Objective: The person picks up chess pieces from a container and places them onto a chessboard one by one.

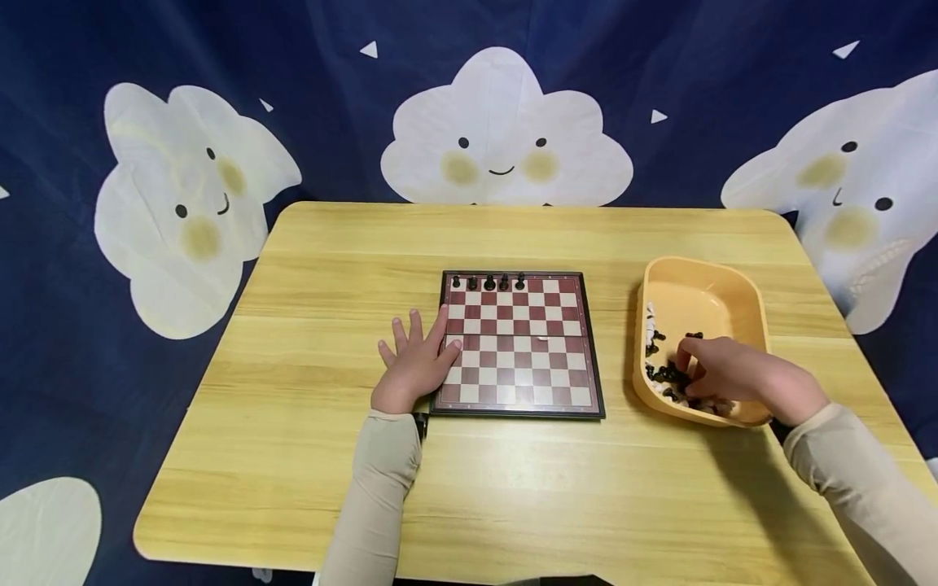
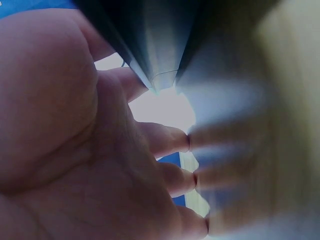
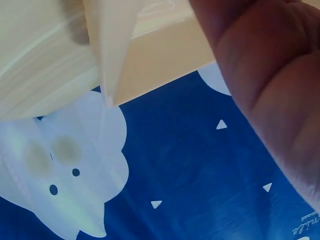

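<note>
My left hand (image 1: 414, 370) lies with fingers spread at the left edge of a folding chessboard (image 1: 538, 358), its index finger and thumb over the rim. In the left wrist view the palm (image 2: 90, 145) shows beside the board's dark side (image 2: 145, 35). Several black chess pieces (image 1: 489, 282) stand along the far row, from the left corner, with a gap before the rightmost. My right hand (image 1: 733, 370) reaches into a yellow-orange plastic bin (image 1: 751, 305), its fingers bent down among loose black pieces (image 1: 668, 374). I cannot tell whether they grip one.
White pieces (image 1: 650, 321) lie along the bin's left wall, with more near its front. The wooden table (image 1: 293, 488) carries both board and bin. A dark blue curtain (image 1: 330, 49) with cloud faces hangs right behind the table's far edge.
</note>
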### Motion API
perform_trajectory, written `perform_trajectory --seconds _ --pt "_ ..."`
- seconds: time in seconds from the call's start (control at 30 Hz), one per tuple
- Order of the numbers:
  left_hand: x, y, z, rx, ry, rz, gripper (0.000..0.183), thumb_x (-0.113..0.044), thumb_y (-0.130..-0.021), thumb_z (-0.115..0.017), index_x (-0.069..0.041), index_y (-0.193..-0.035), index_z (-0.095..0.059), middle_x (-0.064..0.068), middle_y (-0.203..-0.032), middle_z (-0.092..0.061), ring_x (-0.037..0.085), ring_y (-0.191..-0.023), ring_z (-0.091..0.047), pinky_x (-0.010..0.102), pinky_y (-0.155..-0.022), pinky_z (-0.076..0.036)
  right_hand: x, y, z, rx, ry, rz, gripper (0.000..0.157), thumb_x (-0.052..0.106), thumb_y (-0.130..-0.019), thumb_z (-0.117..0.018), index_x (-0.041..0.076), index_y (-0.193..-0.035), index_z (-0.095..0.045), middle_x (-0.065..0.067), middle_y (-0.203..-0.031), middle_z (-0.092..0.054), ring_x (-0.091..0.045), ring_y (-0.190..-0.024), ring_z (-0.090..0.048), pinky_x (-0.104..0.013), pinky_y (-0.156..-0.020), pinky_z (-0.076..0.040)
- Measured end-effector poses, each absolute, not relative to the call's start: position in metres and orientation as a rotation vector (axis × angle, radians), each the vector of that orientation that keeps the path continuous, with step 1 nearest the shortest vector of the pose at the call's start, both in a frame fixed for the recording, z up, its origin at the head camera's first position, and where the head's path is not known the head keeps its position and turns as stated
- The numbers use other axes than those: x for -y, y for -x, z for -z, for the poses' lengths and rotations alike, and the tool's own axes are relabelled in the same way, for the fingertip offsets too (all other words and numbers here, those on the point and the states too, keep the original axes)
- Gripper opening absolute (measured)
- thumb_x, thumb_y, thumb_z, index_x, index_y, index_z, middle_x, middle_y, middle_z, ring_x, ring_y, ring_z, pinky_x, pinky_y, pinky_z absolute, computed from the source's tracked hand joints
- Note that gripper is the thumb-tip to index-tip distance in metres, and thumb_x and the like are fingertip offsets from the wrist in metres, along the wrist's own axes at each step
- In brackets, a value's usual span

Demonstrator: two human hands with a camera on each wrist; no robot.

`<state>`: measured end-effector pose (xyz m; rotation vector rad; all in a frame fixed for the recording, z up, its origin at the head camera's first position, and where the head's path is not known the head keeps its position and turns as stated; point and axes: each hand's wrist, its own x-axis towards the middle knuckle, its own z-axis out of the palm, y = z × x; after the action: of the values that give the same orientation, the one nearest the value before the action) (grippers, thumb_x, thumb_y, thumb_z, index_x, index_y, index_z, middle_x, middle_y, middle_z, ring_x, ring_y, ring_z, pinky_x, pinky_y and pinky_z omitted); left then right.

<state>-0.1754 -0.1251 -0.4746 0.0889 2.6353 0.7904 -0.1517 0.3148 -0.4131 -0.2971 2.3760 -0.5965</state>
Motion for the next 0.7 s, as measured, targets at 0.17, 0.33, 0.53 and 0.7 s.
perform_trajectory --seconds 0.17,0.33,0.53,0.7 --pt "0.124 0.176 0.474 -2.634 -0.092 -0.804 0.07 -0.05 -0.11 -0.039 -0.028 -0.168 -0.009 0.024 -0.17 0.01 0.047 -0.152 0.025 0.074 -0.114 0.015 -0.314 0.15 0.414 -2.336 0.244 0.669 0.024 -0.003 -0.092 -0.07 -0.003 -0.106 -0.051 -0.01 -0.082 -0.063 -0.02 -0.063 -0.063 -0.036 -0.056 -0.055" --pt "0.125 0.175 0.474 -2.638 -0.086 -0.805 0.069 -0.05 -0.11 -0.039 -0.028 -0.168 -0.009 0.024 -0.17 0.01 0.047 -0.152 0.024 0.074 -0.114 0.015 -0.315 0.154 0.415 -2.376 0.241 0.632 0.039 0.015 -0.094 -0.077 -0.005 -0.115 -0.051 -0.009 -0.089 -0.069 -0.02 -0.068 -0.065 -0.039 -0.062 -0.055" --pt "0.125 0.175 0.473 -2.638 -0.089 -0.811 0.069 -0.05 -0.11 -0.039 -0.029 -0.168 -0.009 0.024 -0.17 0.01 0.046 -0.152 0.025 0.074 -0.114 0.015 -0.315 0.162 0.42 -2.549 0.411 0.542 0.035 0.013 -0.096 -0.073 -0.006 -0.117 -0.053 -0.004 -0.086 -0.067 -0.018 -0.075 -0.064 -0.04 -0.071 -0.054" --pt "0.125 0.175 0.474 -2.635 -0.087 -0.804 0.069 -0.049 -0.11 -0.04 -0.028 -0.168 -0.009 0.024 -0.17 0.01 0.046 -0.152 0.025 0.074 -0.113 0.016 -0.314 0.166 0.425 -2.567 0.507 0.56 0.025 0.003 -0.095 -0.072 -0.004 -0.114 -0.058 0.0 -0.083 -0.064 -0.014 -0.073 -0.062 -0.037 -0.07 -0.053"
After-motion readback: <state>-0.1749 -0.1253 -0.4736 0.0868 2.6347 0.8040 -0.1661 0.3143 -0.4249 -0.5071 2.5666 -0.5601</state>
